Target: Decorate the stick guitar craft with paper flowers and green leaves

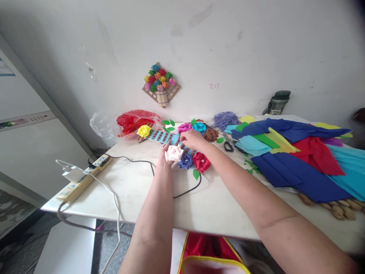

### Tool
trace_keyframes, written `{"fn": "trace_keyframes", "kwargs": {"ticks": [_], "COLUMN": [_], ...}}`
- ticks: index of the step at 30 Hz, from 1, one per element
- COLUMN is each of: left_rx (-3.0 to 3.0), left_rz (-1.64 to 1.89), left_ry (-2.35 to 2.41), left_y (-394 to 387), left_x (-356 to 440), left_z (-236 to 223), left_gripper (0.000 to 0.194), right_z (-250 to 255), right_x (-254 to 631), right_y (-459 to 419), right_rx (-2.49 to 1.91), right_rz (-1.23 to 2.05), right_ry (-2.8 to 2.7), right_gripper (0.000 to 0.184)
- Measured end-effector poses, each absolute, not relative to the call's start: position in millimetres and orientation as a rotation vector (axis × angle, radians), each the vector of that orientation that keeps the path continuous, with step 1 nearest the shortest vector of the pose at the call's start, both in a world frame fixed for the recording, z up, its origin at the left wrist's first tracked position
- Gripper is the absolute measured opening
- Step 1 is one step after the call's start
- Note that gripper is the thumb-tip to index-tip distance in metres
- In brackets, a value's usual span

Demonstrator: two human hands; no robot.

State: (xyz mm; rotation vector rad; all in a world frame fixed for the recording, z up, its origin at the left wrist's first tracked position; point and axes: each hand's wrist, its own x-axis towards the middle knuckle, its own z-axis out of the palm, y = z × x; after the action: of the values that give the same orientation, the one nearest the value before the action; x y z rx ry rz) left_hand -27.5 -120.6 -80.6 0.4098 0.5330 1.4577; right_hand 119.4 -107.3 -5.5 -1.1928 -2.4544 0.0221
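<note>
A light-blue panel with brown stripes [161, 136] lies on the table, ringed by crepe-paper flowers. My left hand [166, 156] grips its near edge, thumb on top and the other fingers mostly hidden. A white paper flower [174, 153] partly covers that hand. Over the panel, my right hand [194, 140] has its fingertips pinched together; whatever is between them is too small to make out. Around the panel sit a yellow flower [144, 131], a magenta flower [185, 127], a teal flower [199, 128], a brown flower [211, 134], a dark-blue flower [186, 161] and a red flower [201, 162].
Scissors [228, 146] lie right of the flowers, beside piled coloured crepe paper [291, 171]. A power strip [85, 179] with cables occupies the table's left. Behind are a red plastic bag [137, 121], purple shredded paper [227, 120] and a dark flask [278, 102].
</note>
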Motion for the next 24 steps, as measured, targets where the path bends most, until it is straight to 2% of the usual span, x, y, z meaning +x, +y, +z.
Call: {"fn": "trace_keyframes", "kwargs": {"ticks": [10,18,24], "left_rx": [0.283,0.280,0.268], "left_rz": [1.656,1.770,1.845], "left_ry": [0.485,0.468,0.424], "left_y": [-113,-113,-116], "left_x": [-28,-26,-27], "left_z": [-86,-85,-84], "left_gripper": [0.040,0.034,0.034], "right_z": [-11,-40,-56], "right_x": [121,119,122], "right_y": [-113,-130,-123], "right_rx": [-1.007,-0.617,-0.494], "right_rz": [-0.035,-0.258,-0.443], "right_ry": [-2.149,-2.166,-2.211], "right_gripper": [0.023,0.019,0.017]}}
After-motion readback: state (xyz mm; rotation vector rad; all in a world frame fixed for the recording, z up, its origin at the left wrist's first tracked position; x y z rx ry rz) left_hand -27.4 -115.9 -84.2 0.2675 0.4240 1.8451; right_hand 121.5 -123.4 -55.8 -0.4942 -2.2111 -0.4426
